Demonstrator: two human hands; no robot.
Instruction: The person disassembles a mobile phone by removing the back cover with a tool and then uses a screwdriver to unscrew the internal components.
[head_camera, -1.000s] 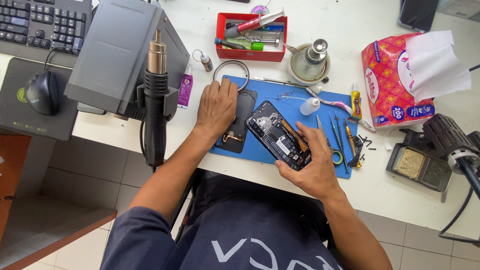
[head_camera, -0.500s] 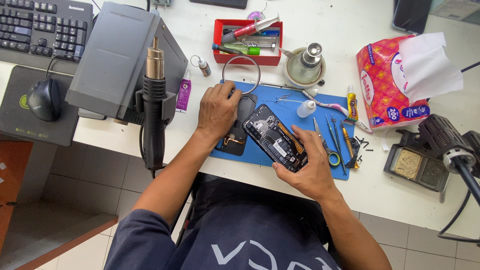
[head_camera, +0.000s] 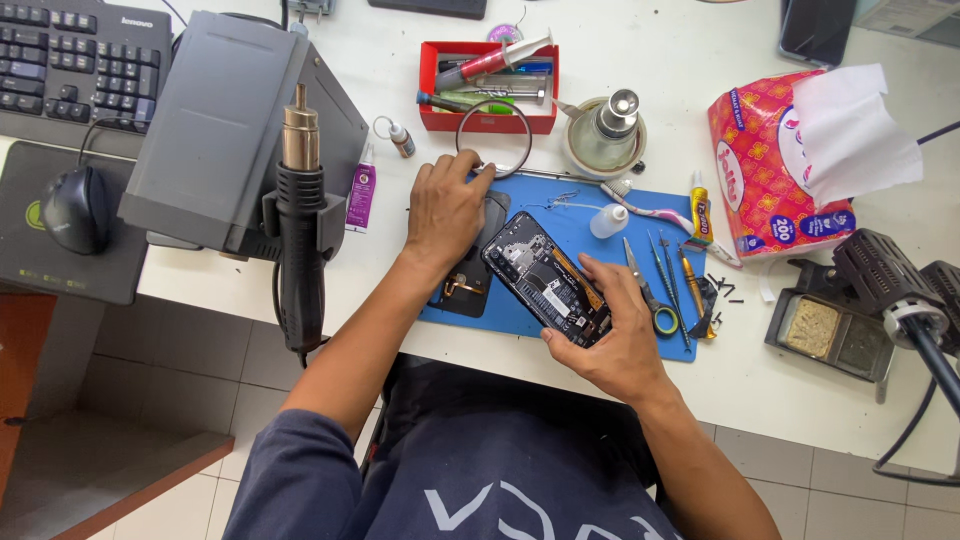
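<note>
Since a second ago the left hand (head_camera: 445, 205) has slid up onto the black back cover (head_camera: 472, 262) on the blue mat (head_camera: 520, 315), fingers spread flat, while the right hand (head_camera: 612, 335) grips the opened black smartphone (head_camera: 545, 278) over that mat by its edges, light, stiff and fragile inside, best held at the frame.

White worktable (head_camera: 760, 400), tiled floor (head_camera: 190, 360) (pale grey)

Opened phone (head_camera: 545, 276) in right hand (head_camera: 610, 340): black frame, dark boards, orange strip along edge. Work mat (head_camera: 590, 215) under both hands: plain blue. Dark back cover (head_camera: 470, 275) below left hand (head_camera: 445, 205): black, copper-coloured part. Tray (head_camera: 487, 75) beyond left hand: red. Tissue pack (head_camera: 765, 165) far right of right hand: red, orange floral pattern, white tissue. Scissors (head_camera: 650, 290) beside right hand: green-yellow handle ring.
</note>
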